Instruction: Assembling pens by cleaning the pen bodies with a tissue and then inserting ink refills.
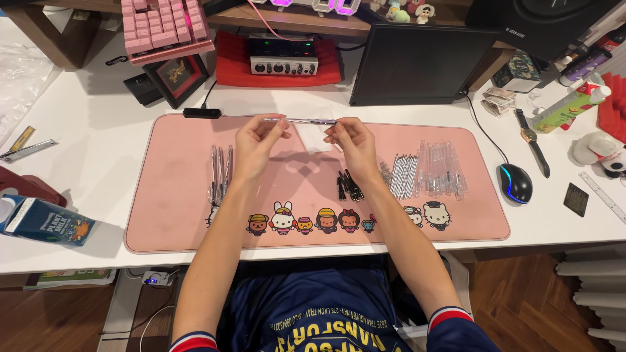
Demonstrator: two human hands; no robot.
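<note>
Head view: left hand (255, 138) and right hand (349, 140) pinch the slim clear plastic pen (300, 120) level above the pink desk mat (176, 215), best kept steady.

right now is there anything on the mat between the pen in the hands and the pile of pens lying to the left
Nothing visible. The pen is held above the pink mat by the left hand and right hand. The mat between it and the finished pens is bare.
</note>
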